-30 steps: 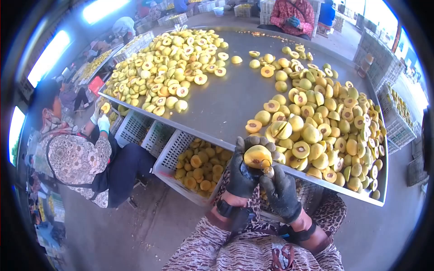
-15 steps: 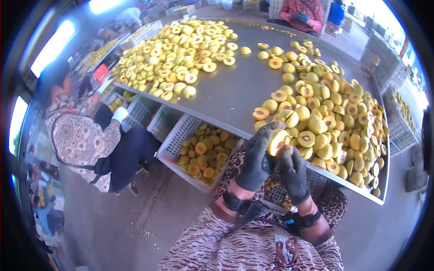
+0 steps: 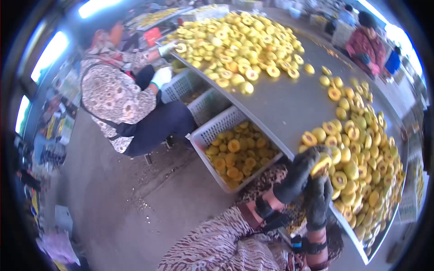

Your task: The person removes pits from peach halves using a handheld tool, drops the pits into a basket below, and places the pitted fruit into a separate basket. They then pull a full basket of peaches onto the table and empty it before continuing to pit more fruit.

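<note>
My left hand [image 3: 296,175], in a dark work glove, is closed around a peach half [image 3: 321,165] at the table's near edge. The yellow half is tilted, with its brown pit hollow partly showing. My right hand [image 3: 318,201], gloved the same way, has its fingers pressed together against the lower end of that half. Whatever those fingers grip is hidden from me. Just beyond both hands lies a heap of cut yellow peaches [image 3: 350,169], some with brown centres facing up.
The metal table [image 3: 280,108] carries another peach pile [image 3: 239,45] at the far left. A white crate [image 3: 205,142] of peach halves stands below its edge. On the left sits a co-worker [image 3: 117,90] in white gloves; another person [image 3: 366,47] is at the far right.
My view has swung left, so the table and my hands appear farther right. The peach half has turned, showing less of its cut face. Both hands remain at it.
</note>
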Demonstrator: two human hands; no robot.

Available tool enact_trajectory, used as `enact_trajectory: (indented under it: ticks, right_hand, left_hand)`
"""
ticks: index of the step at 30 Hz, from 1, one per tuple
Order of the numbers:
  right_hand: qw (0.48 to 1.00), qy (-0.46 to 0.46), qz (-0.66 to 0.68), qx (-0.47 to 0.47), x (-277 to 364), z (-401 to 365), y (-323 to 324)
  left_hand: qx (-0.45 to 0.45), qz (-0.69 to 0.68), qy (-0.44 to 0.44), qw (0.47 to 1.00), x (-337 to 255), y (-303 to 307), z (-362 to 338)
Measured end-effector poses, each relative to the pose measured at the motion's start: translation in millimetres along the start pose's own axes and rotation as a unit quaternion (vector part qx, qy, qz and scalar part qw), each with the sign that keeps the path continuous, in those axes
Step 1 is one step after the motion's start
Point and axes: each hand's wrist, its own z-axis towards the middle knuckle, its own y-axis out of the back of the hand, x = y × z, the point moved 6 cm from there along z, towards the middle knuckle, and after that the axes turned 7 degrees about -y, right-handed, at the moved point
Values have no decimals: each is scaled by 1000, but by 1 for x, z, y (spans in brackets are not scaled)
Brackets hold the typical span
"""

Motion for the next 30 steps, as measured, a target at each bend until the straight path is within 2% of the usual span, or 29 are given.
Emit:
enact_trajectory:
  ticks: [1, 2, 3, 6, 7, 8, 9, 11, 12, 13, 14, 15, 16, 17, 18, 19, 21, 22, 23, 25, 26, 28, 29, 30]
  right_hand:
    - [997, 35, -68, -22, -2, 1, 3]
    - [996, 4, 64, -54, -13, 10, 3]
    - [999, -3, 41, 20, -5, 15, 1]
    - [998, -23, -4, 56, -27, 19, 20]
    - [946, 216, -240, -23, -28, 19, 28]
    - [779, 430, -444, -100, -33, 5, 24]
    - [777, 434, -445, -98, -44, 5, 31]
    - [737, 431, -511, -103, -62, 3, 41]
    - [759, 401, -504, -94, -72, 3, 47]
    - [968, 134, -213, -22, -100, 23, 66]
    - [851, 336, -391, -96, -87, 15, 63]
    - [658, 503, -536, -163, -80, 0, 52]
    - [831, 368, -404, -106, -70, 8, 61]
    - [948, 209, -236, -38, -70, 13, 62]
    - [985, 149, -86, 8, -55, 9, 50]
    - [985, 152, -84, -5, -62, 6, 47]
    - [961, 203, -153, -109, -72, -3, 57]
    - [993, 119, -21, 2, -58, 2, 57]
    - [970, 183, -156, 8, -39, -8, 54]
    - [999, 10, -23, 27, -37, -19, 50]
    - [1000, 20, -17, -7, -32, -29, 47]
    - [989, 2, 141, 44, -30, -42, 32]
    - [989, 9, 147, 27, -31, -44, 37]
    - [992, 24, 121, 40, -29, -44, 37]
  left_hand:
    - [-3, -8, 1, 1000, 9, 3, 1]
    - [-26, -45, 37, 998, 14, 1, 2]
    - [24, 13, -7, 1000, 5, -4, 6]
    - [52, -11, -43, 998, 14, -5, 11]
    - [50, -14, -48, 997, 16, -7, 11]
    - [56, 0, -51, 997, 20, -8, 10]
    - [62, 15, -54, 997, 21, -10, 10]
    - [62, 1, -60, 996, 19, -15, 6]
    - [71, 5, -38, 997, 25, -14, 5]
    - [84, 5, -18, 996, 30, -19, 5]
    - [97, -1, 0, 995, 33, -19, 3]
    - [79, -14, 23, 996, 44, -18, 0]
    - [98, -1, 16, 995, 45, -20, 0]
    - [112, 17, 9, 993, 46, -20, -1]
    - [106, 38, -4, 994, 37, -26, -3]
    - [118, 35, 3, 992, 34, -30, -4]
    - [121, 112, -53, 985, 26, -36, -4]
    - [140, 141, -94, 976, 19, -40, -5]
    - [143, 153, -80, 975, 17, -42, -8]
    - [134, 122, -36, 983, 11, -49, -13]
    - [159, 97, 17, 982, 12, -54, -13]
    - [218, 87, 106, 966, 14, -56, -10]
    - [260, 106, 130, 951, 12, -57, -10]
    - [238, 121, 102, 958, 10, -59, -10]
